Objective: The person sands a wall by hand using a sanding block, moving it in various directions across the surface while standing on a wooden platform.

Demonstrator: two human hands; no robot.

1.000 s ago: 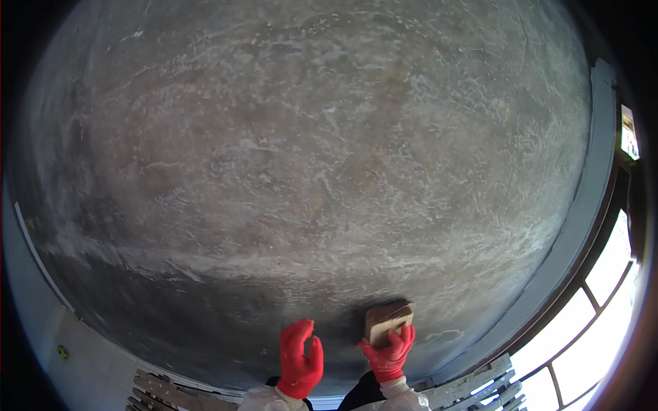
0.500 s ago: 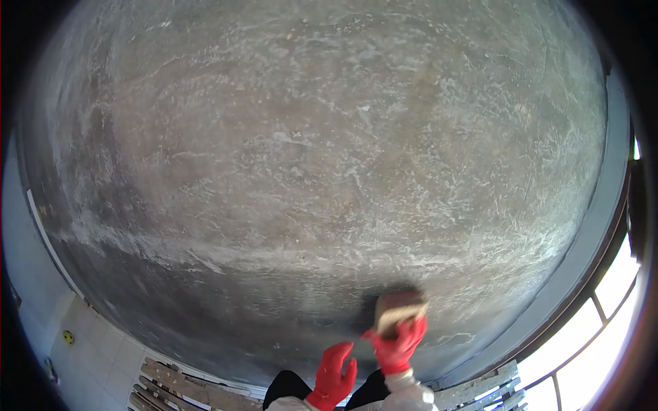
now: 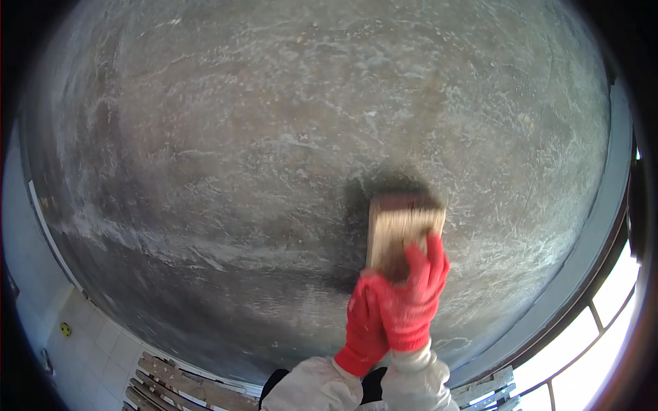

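Note:
A pale wooden block (image 3: 394, 236) with a reddish far edge lies against the rough grey plastered wall (image 3: 274, 164). My right hand (image 3: 417, 298), in a red glove, grips its right side and near end, fingers reaching up over the wood. From the left, my left hand (image 3: 363, 325), also red-gloved, comes in against the block's lower left end. The two hands overlap at the palms, so part of the left fingers is hidden. Motion slightly blurs the block and gloves.
Weathered wooden slats (image 3: 181, 383) lie below me at both sides. Grey trim (image 3: 582, 267) borders the wall on the right, with bright window panes (image 3: 589, 342) beyond. At lower left are a tiled floor (image 3: 89, 353) and a small yellow round object (image 3: 66, 329).
The block and my right hand have moved up the wall. My left hand, apart from the block before, has come up and right to join the right hand at it.

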